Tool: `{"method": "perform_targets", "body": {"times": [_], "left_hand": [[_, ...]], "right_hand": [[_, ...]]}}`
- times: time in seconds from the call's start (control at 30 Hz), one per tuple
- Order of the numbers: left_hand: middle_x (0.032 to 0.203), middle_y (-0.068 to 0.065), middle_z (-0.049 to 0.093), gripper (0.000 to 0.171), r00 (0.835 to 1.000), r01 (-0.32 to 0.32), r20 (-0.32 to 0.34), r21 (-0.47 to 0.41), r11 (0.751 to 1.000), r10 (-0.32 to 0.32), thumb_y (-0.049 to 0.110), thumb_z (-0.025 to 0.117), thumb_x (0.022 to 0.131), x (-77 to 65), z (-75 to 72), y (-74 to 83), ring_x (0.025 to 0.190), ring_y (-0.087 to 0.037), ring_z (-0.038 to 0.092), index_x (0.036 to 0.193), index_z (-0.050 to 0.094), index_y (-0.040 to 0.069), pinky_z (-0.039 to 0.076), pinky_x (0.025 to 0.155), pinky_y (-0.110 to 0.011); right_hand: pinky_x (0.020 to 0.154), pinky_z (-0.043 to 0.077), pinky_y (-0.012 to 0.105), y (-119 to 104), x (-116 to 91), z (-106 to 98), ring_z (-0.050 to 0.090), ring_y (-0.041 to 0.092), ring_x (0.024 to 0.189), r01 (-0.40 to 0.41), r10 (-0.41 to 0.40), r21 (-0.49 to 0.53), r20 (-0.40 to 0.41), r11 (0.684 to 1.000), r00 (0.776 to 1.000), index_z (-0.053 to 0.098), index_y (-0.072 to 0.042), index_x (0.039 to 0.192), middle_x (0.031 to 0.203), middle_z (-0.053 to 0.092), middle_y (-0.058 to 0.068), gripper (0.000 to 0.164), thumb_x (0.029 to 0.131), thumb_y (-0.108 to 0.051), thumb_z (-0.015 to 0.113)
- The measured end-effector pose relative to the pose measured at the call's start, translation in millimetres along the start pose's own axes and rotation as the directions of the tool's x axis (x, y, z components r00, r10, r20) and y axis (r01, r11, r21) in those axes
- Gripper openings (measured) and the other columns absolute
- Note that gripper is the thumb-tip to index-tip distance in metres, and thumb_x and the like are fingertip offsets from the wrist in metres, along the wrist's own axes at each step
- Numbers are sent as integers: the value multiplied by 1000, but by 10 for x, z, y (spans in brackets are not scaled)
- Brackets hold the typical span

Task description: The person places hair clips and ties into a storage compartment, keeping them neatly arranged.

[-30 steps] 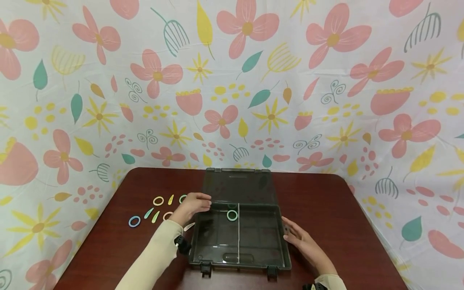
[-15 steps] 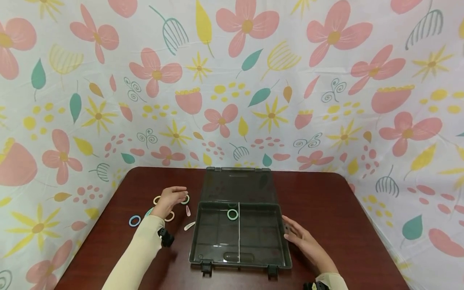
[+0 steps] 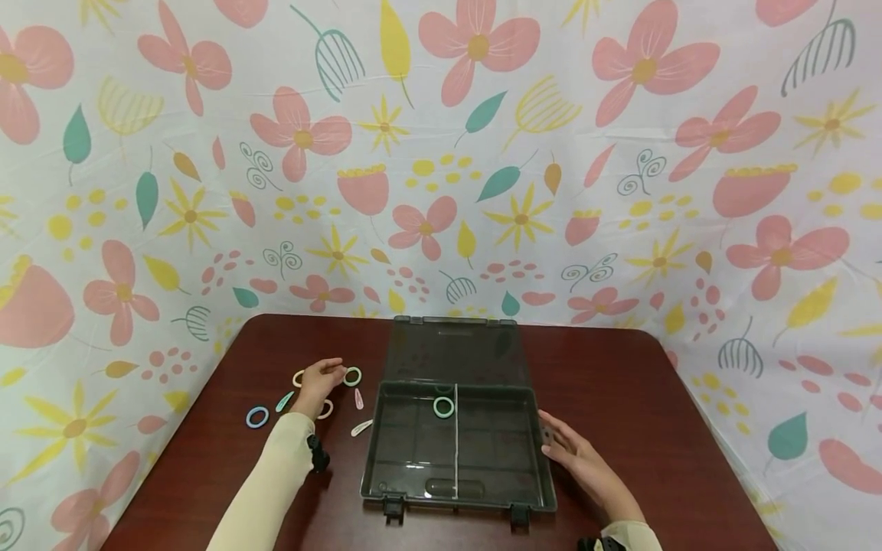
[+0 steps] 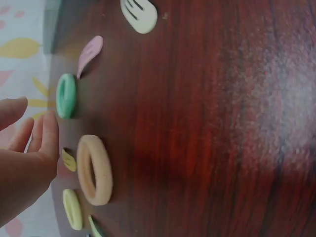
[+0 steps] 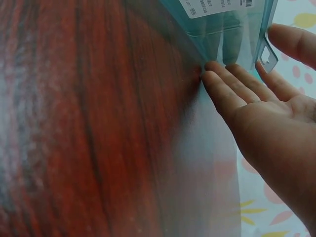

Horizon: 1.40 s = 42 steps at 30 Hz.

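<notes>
My left hand (image 3: 320,386) hovers over the hair ties and snap clips on the left of the table, holding nothing. In the left wrist view its thumb stands apart from the fingers, close to a green hair tie (image 4: 71,96). Around it lie a peach hair tie (image 4: 103,177), a yellow clip (image 4: 68,160), a yellow hair tie (image 4: 74,212) and a pink clip (image 3: 359,399). My right hand (image 3: 582,467) rests against the right side of a dark see-through box (image 3: 406,459), fingers straight. Another green hair tie (image 3: 451,407) lies in the box's left compartment.
The box's lid (image 3: 455,352) lies folded back behind it, and a pale divider (image 3: 456,444) splits the inside. A white clip (image 3: 361,428) lies close to its left wall. Farther left are a teal clip (image 3: 284,402) and a blue hair tie (image 3: 248,417).
My left hand has gone left from the box's edge to the hair ties and clips, then dropped slightly. My right hand stays at the box's side.
</notes>
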<state>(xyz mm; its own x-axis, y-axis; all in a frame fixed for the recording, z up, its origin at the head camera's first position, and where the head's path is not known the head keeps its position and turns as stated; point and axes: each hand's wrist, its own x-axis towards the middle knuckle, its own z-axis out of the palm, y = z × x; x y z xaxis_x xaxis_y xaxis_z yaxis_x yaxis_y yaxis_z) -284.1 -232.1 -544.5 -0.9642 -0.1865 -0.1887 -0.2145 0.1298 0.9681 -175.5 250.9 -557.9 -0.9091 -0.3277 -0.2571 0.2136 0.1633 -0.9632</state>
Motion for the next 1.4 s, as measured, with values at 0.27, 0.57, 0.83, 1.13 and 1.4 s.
{"method": "perform_targets", "body": {"times": [0.27,0.57,0.83,1.13,1.4], "left_hand": [[113,-27,60,36,997,-34,-60,155,987,44,3,61,93,42,45,-93,103,-37,59,126,56,-9,52,87,-41],[96,-20,66,28,993,-45,-96,269,962,73,2,66,89,46,102,-106,90,-35,62,113,64,-10,54,77,-41],[88,-18,67,19,992,-26,-111,293,956,61,0,68,85,110,122,-169,82,-30,63,103,69,-7,55,66,-36],[92,-20,66,12,985,-26,-154,339,941,83,1,66,85,87,149,-156,79,-30,61,93,72,-6,52,61,-35],[92,-19,64,13,989,-10,-141,174,985,35,-1,64,88,69,167,-102,79,-29,65,98,67,-9,58,70,-37]], "right_hand": [[112,23,61,5,9,-3,6,41,144,2,-2,-7,6,1000,1000,19,-17,155,160,7,15,63,101,-21,51],[112,23,61,15,9,3,7,41,144,3,-3,0,-4,1000,1000,20,-16,155,159,9,16,63,100,-20,52],[112,23,60,17,15,4,6,39,145,3,-3,4,-7,1000,1000,20,-17,154,160,9,15,62,101,-19,51],[112,24,60,-6,6,11,5,39,145,-2,2,-1,1,1000,1000,19,-17,155,160,6,14,62,101,-20,50],[112,24,59,-11,3,11,5,38,145,-3,3,7,-3,1000,1000,19,-17,155,160,7,14,63,101,-21,51]]}}
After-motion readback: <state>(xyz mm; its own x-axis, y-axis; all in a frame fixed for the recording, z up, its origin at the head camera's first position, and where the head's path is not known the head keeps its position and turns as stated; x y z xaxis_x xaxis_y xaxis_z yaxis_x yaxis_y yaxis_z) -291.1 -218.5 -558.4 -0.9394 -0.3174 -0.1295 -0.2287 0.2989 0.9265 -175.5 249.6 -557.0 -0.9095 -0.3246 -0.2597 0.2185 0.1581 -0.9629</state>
